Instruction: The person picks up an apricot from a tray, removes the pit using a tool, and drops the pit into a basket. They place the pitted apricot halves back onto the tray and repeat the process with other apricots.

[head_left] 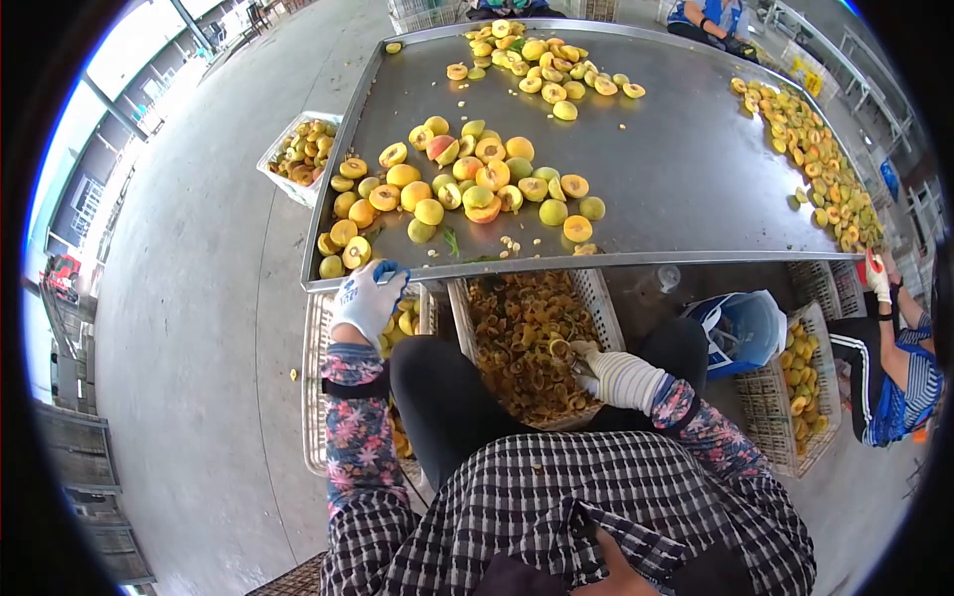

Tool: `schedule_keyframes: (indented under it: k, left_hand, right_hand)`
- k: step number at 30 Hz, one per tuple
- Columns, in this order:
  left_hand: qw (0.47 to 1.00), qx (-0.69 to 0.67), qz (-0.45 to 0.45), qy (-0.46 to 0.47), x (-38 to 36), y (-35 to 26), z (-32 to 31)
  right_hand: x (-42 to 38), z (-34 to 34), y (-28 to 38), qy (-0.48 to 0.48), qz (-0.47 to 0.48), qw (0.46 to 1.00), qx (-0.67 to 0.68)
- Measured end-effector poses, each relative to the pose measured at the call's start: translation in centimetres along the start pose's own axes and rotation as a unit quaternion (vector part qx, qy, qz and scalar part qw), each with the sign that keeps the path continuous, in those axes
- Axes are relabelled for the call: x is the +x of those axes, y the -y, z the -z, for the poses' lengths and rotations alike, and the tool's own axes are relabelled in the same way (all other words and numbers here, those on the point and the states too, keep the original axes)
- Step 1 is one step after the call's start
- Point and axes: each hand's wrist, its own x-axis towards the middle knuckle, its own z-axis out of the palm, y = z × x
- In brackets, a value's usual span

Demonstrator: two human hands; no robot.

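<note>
My left hand (370, 300), in a white glove with blue fingertips, is at the near left edge of the metal table (676, 169). Its fingers are apart and slightly bent, just below the closest halved peach (357, 251). Low over a crate of brown-orange peach scraps (522, 338) is my right hand (621, 378), in a cream striped glove. Its fingers are closed around something small and partly hidden, with a greyish glint; I cannot tell what it is. A cut yellow piece (559, 349) shows right by those fingertips. Yellow-green and reddish peach halves (477, 179) lie heaped beyond the table edge.
A crate of yellow fruit (320, 397) stands under my left arm. Right of my knees are a blue-white bucket (740, 338) and another fruit crate (795, 437). One person (899, 368) sits at the right; others are across the table. A white crate (298, 149) stands left.
</note>
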Motion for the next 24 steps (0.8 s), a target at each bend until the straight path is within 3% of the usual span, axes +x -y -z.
schedule_keyframes:
  k: [2, 5, 7, 9, 11, 13, 15, 17, 19, 20, 21, 22, 23, 24]
  left_hand:
    - [0.99, 0.091, -0.087, -0.059, 2.2, 1.0, -0.3]
    - [0.998, -0.038, -0.048, 0.021, 7.4, -1.5, -2.9]
    - [0.997, -0.007, -0.068, 0.023, 10.8, -4.2, -5.4]
    - [0.995, 0.009, -0.092, -0.029, 16.5, -2.4, -11.5]
    - [0.981, 0.13, -0.142, -0.01, 22.2, -0.1, -18.1]
    - [0.986, 0.156, -0.055, 0.027, 19.9, -3.9, -17.4]
    - [0.983, 0.178, -0.017, 0.048, 19.8, -4.9, -17.2]
    - [0.98, 0.186, -0.031, 0.063, 20.7, -4.1, -17.1]
    - [0.997, 0.05, -0.006, 0.056, 20.1, -3.1, -15.8]
    - [0.996, -0.074, -0.026, 0.044, 19.8, -2.0, -14.9]
    - [0.958, -0.276, 0.041, 0.059, 19.2, -1.2, -14.7]
    - [0.864, -0.481, 0.117, 0.091, 19.0, -0.9, -14.2]
    - [0.72, -0.658, 0.188, 0.115, 18.0, -1.2, -13.3]
    - [0.692, -0.702, 0.097, 0.137, 16.3, -1.1, -12.6]
  right_hand:
    - [0.7, -1.1, -0.9, -0.01, 0.026, 0.999, -0.046]
    - [2.1, -1.9, -1.1, 0.013, 0.0, 0.995, -0.103]
    - [2.0, -2.1, -0.6, 0.002, -0.008, 0.995, -0.099]
    - [1.6, -1.0, 0.9, 0.015, -0.041, 0.997, -0.063]
    - [1.3, -1.9, -0.2, 0.014, -0.013, 0.996, -0.081]
    - [1.1, -0.7, 0.3, 0.057, -0.019, 0.993, -0.099]
    - [1.4, -1.4, -0.9, 0.011, -0.006, 0.992, -0.123]
    - [0.8, 0.3, 0.0, 0.017, -0.015, 0.991, -0.133]
    - [0.8, 0.7, 0.0, -0.002, -0.013, 0.993, -0.114]
    - [1.0, 0.4, -0.5, -0.026, -0.007, 0.995, -0.091]
    - [1.2, 0.4, -0.8, -0.05, -0.001, 0.996, -0.07]
    - [0.7, 1.0, -0.3, -0.106, 0.025, 0.994, -0.023]
    - [1.0, 1.1, -0.5, -0.147, 0.048, 0.988, 0.008]
    - [1.4, 1.0, -0.9, -0.188, 0.071, 0.979, 0.041]
